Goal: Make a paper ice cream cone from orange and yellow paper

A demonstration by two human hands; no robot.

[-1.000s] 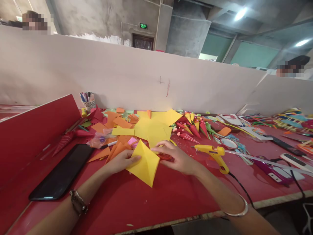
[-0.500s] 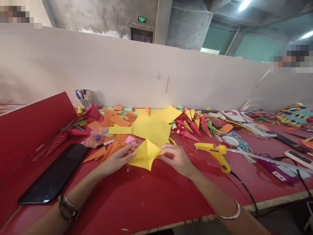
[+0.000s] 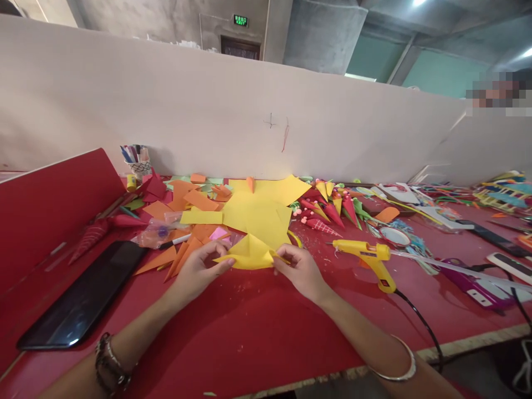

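A creased piece of yellow paper point(image 3: 251, 256) is stretched between my two hands above the red table. Its near edge is bent upward, while the far corner still points away from me. My left hand point(image 3: 203, 269) pinches the left corner between thumb and fingers. At the right corner, my right hand point(image 3: 297, 269) grips the paper the same way. Larger yellow sheets point(image 3: 257, 213) lie just beyond it. Orange paper pieces point(image 3: 199, 200) are scattered to the left of those sheets.
A yellow glue gun point(image 3: 366, 257) lies right of my hands, its cord trailing over the table edge. A black phone point(image 3: 78, 299) rests at left. Red and yellow paper cones point(image 3: 332, 213) are heaped behind the gun. A white partition point(image 3: 199, 111) stands at the back.
The yellow paper's near corner, which pointed toward me, is now folded up. Both hands keep hold of the side corners. The view has shifted slightly.
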